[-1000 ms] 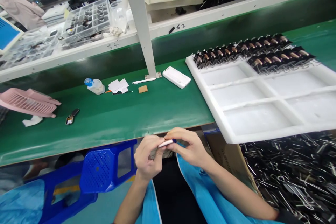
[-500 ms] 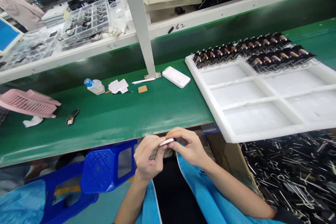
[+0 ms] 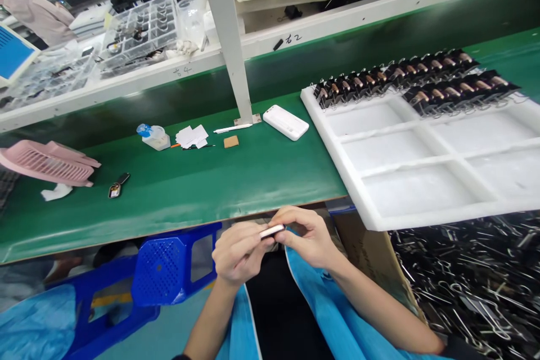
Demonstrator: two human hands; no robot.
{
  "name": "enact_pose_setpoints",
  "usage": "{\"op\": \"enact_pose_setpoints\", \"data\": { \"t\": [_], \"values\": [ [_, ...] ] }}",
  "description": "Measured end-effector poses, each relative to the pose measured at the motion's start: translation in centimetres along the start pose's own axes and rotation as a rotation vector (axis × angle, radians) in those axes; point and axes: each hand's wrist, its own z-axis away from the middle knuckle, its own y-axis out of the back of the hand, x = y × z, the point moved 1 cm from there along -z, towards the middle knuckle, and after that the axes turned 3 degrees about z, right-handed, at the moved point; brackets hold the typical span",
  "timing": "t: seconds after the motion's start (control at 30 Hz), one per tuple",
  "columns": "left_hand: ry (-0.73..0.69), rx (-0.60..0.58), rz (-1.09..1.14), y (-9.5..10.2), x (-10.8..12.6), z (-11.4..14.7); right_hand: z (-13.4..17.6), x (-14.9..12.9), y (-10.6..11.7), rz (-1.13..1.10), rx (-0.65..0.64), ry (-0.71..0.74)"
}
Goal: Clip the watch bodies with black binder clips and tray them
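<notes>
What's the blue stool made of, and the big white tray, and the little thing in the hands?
Blue stool: most likely moulded plastic, slightly shiny, with small holes through its seat.
White tray: probably foam, dull, with thick, softly rounded walls.
Little thing: pale and smooth along its edge; maybe plastic or metal, too small to tell.

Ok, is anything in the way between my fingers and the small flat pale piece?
Nothing visible stands in the way: your left hand and right hand hold the small flat pale piece directly in bare fingers, at opposite ends. Its underside is hidden.
</notes>
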Motion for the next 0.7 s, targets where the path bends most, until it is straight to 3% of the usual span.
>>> {"op": "enact_pose_setpoints", "data": {
  "t": [0.23,0.4,0.57,0.63,0.7],
  "values": [
    [0.070,0.000,-0.006,0.1,-0.4,0.3,0.1,0.4,0.0,0.029,0.008,-0.057],
    [0.515,0.026,0.031,0.0,-0.5,0.8,0.5,2.0,-1.6,0.103,0.131,-0.164],
    [0.785,0.263,0.121,0.2,-1.2,1.9,0.1,4.5,-5.1,0.201,0.177,-0.175],
    [0.832,0.363,0.115,1.4,-1.9,2.5,-0.9,5.1,-6.6,0.195,0.106,-0.208],
    [0.860,0.435,0.109,3.3,-2.7,3.3,-2.6,5.5,-8.1,0.191,-0.060,-0.255]
  ]
}}
